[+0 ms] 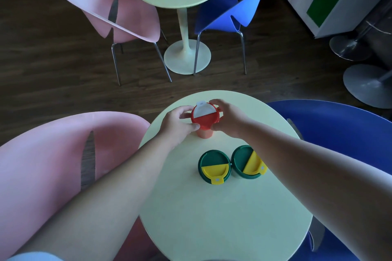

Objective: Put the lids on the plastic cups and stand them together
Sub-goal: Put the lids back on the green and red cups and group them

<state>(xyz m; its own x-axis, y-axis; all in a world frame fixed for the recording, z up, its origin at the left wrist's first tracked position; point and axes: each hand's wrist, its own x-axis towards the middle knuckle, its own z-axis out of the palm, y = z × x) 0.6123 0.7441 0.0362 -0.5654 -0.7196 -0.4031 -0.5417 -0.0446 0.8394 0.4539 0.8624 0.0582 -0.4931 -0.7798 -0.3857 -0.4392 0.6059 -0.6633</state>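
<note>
While both hands work at the far part of the round surface (222, 218), everything is told here from the red cup (204, 133), which stands upright there. Far to the left of the red cup is a pink chair (53, 165). Just left of the red cup is the left hand (178, 122); its thumb and fingers are curled around the left rim of the red lid (204, 117) and grip it. The red lid lies flat over the mouth of the red cup, directly above it, and its white flap (203, 110) points away from the person. If the lid is already fully pressed in, I cannot tell. Just right of the red cup is the right hand (228, 118), which grips the opposite rim in the same way.

I think the step now is closing this lid. Because the long axis of the cup is vertical and the lid is centred on it, the push should go straight down, equally from both sides.

Nearer to the person than the red cup, and a little to its right, a green cup (214, 166) and a second green cup (248, 162) stand touching, both with lids on and yellow flaps. The red cup is apart from them, so it should then come toward the person to join them; the right hand seems nearer to this pair. Farther right is a blue chair (339, 129).
</note>
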